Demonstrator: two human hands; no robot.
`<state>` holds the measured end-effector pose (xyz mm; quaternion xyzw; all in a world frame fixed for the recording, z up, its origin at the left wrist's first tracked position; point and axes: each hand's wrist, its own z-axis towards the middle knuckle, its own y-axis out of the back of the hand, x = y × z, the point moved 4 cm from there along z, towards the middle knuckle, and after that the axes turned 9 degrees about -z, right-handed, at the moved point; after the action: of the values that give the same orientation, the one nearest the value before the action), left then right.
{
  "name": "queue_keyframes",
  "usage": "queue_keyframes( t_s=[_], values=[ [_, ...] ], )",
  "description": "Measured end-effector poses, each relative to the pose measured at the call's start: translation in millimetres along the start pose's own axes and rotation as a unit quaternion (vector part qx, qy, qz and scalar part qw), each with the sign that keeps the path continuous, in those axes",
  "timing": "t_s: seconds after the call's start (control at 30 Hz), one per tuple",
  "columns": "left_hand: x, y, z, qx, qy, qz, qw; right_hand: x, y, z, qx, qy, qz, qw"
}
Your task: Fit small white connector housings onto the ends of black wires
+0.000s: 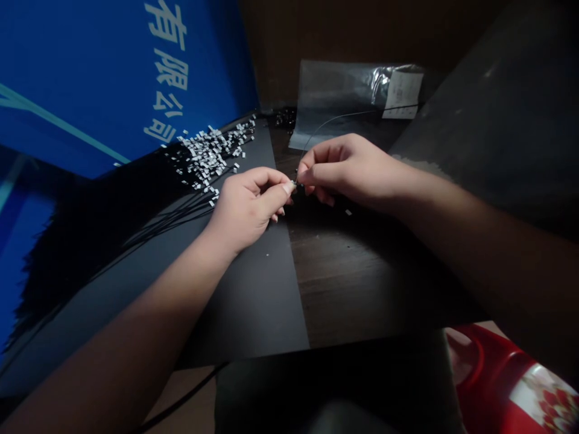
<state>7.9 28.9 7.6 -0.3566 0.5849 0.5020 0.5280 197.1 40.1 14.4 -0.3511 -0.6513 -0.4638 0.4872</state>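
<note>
My left hand (pixel 246 211) and right hand (pixel 339 172) each pinch narrowly, thumb to fingertips, on a tiny part (pixel 295 184) at a thin black cable (pixel 335 119). Keep the grip at the fingertips, wrists steady. Small white blocks (pixel 208 158) lie loose on a black sheet (pixel 253 289); the contents of the translucent bag (pixel 335 96) behind cannot be determined.
</note>
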Motion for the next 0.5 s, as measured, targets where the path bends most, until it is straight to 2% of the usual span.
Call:
queue_keyframes(
  t_s=[0.23, 0.37, 0.43, 0.5],
  values=[
    [-1, -1.2, 0, -0.005, 0.017, -0.027, 0.999, 1, 4, 0, -0.002, 0.027, -0.017, 0.999],
    [2, 0.0, 2, -0.010, 0.053, -0.089, 0.995, 9, 14, -5, -0.069, 0.123, -0.081, 0.987],
    [5, 0.3, 4, -0.002, 0.077, -0.117, 0.990, 13, 17, -8, -0.092, 0.186, -0.147, 0.967],
    [6, 0.6, 5, 0.003, 0.098, -0.145, 0.984, 15, 16, -9, -0.087, 0.225, -0.211, 0.947]
  ],
)
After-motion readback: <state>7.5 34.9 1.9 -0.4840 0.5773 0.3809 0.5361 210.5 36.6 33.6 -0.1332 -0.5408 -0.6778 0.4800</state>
